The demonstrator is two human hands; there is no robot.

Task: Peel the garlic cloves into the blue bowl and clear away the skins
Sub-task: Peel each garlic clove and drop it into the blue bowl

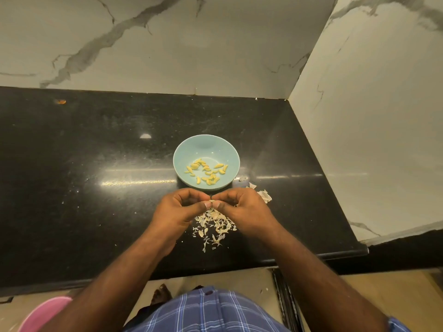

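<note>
My left hand point(178, 207): fingers curled, thumb and fingertips pinching one end of a small clove point(212, 202) just above the counter.
My right hand point(239, 207): curled the same way, pinching the other end of that clove — the two thumbs meet in the middle, nearly touching.
The clove: mostly hidden between my fingertips; I cannot tell how much skin is left on it.
How to do this well: I judge the trick is to hold one end steady and work a thumbnail under the papery edge at the other, pulling the skin off in strips, not crushing the clove. Keep the hands over the heap so the flakes fall there.
Skins point(214, 226): a pale, dry, flaky heap on the counter right below my hands, with a few larger bits point(263, 195) just to the right of the bowl.
Bowl point(184, 149): pale blue, round, standing just beyond my hands; it holds a scatter of peeled cloves point(207, 171) — small, yellowish, curved, lying loose across the bottom.
Counter point(84, 164): black, glossy, speckled with fine crumbs.
Still to do, I reckon: drop this clove in the bowl, then gather the heap and the stray bits.
</note>
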